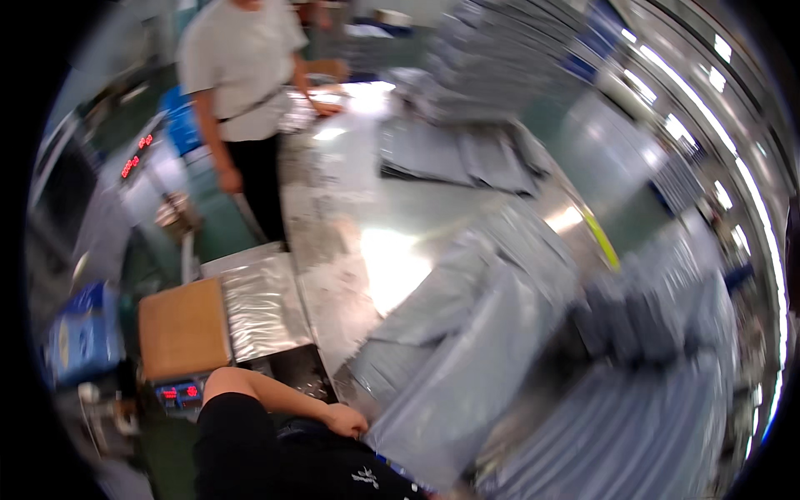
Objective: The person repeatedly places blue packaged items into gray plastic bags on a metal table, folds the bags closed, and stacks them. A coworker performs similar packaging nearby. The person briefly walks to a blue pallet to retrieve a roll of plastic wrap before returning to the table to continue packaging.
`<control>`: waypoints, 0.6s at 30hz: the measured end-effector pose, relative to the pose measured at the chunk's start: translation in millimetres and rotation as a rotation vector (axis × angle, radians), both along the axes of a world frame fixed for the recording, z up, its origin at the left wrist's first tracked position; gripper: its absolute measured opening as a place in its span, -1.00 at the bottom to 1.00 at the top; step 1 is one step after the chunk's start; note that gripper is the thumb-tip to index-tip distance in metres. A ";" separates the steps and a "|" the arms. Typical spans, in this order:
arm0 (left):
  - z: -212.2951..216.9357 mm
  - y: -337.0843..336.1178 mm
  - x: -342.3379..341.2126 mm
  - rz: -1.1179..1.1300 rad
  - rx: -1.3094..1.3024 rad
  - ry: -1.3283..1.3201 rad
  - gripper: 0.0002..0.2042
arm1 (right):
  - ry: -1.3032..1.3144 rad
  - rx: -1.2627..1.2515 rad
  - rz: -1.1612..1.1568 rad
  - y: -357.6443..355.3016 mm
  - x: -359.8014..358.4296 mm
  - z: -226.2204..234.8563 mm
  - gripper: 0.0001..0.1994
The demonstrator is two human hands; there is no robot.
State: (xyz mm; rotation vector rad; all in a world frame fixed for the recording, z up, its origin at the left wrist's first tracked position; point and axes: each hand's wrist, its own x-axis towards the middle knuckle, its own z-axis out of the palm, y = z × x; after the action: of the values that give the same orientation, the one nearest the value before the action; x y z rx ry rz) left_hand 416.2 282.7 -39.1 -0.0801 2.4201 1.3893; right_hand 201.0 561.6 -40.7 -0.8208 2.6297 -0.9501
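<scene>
My left hand (346, 421) is curled closed at the near left corner of a large grey plastic bag (467, 367), close to my body. The fingers are partly hidden and blurred, but they look pinched on that corner. The bag slants across the metal table (342, 275), its near edge reaching the table's front. Beneath and behind it lie more grey bags (408, 333), overlapping and rumpled. My right hand does not show.
Stacked grey bags (617, 433) fill the right side. A flat pile (458, 154) and a tall stack (500, 58) stand farther back. At left are a brown cardboard piece (183, 325), a scale display (179, 393) and a blue package (83, 333). A person (242, 75) stands across the table's left side.
</scene>
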 end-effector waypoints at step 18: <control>-34.7 -28.4 30.3 0.022 -0.090 0.050 -0.68 | -0.030 0.038 -0.327 45.9 37.7 29.4 -0.83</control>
State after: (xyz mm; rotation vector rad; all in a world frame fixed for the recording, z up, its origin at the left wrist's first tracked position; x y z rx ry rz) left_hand 446.4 254.3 -73.8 -0.0951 2.5301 1.3063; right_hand 238.7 607.5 -11.3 -0.3682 2.7986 -0.9733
